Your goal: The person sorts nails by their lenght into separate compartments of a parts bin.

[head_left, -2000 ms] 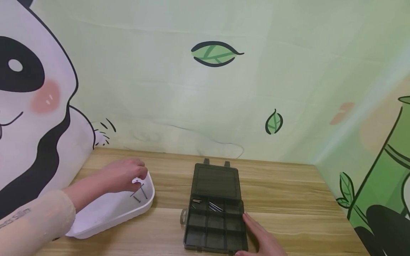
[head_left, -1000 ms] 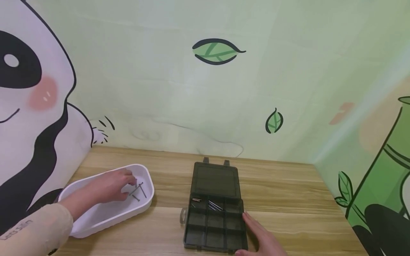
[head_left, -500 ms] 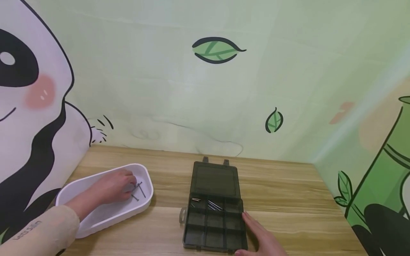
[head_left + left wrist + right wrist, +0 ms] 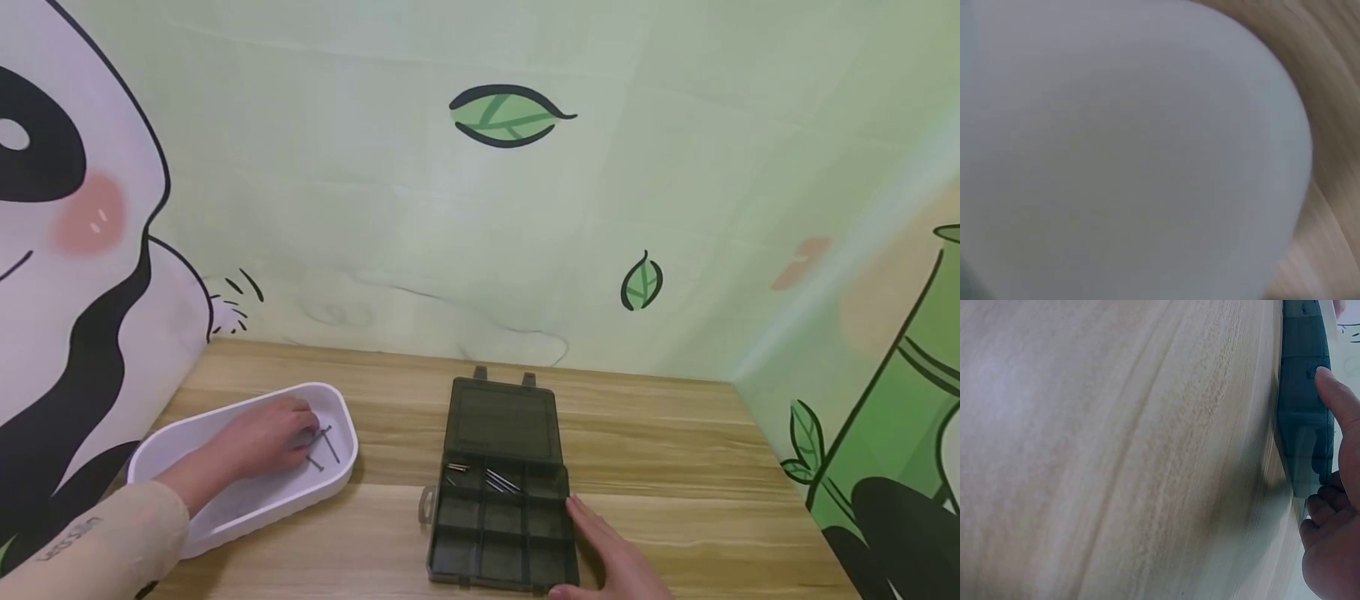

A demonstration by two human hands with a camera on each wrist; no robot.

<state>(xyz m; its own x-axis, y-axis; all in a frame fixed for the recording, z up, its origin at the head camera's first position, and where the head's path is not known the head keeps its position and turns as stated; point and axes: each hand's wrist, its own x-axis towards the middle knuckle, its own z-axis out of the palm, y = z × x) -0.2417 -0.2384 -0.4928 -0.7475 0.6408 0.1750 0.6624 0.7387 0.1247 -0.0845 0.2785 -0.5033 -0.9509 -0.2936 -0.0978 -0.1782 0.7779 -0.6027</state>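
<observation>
My left hand (image 4: 273,429) reaches down into a white tray (image 4: 247,533), its fingertips bunched at a few thin metal screws (image 4: 328,446). The fingers partly hide the screws, so I cannot tell if one is pinched. To the right lies a dark translucent compartment box (image 4: 504,546), its lid (image 4: 504,421) laid open at the back. Several long screws (image 4: 502,481) lie in its back middle compartment, and short copper-coloured ones (image 4: 457,468) in the back left. My right hand (image 4: 618,557) holds the box's front right corner, thumb along the front edge, fingers along the side, also in the right wrist view.
The wood-grain table (image 4: 675,450) runs back to a green wall cloth (image 4: 360,167) printed with leaves and a panda. A clear latch (image 4: 426,505) sticks out on the box's left side. Blurred tray wall (image 4: 1147,156) fills most of the left wrist view.
My left hand has gone from above the tray's right end down onto the screws, its fingers drawing together over them. The right hand has stayed at the box corner.
</observation>
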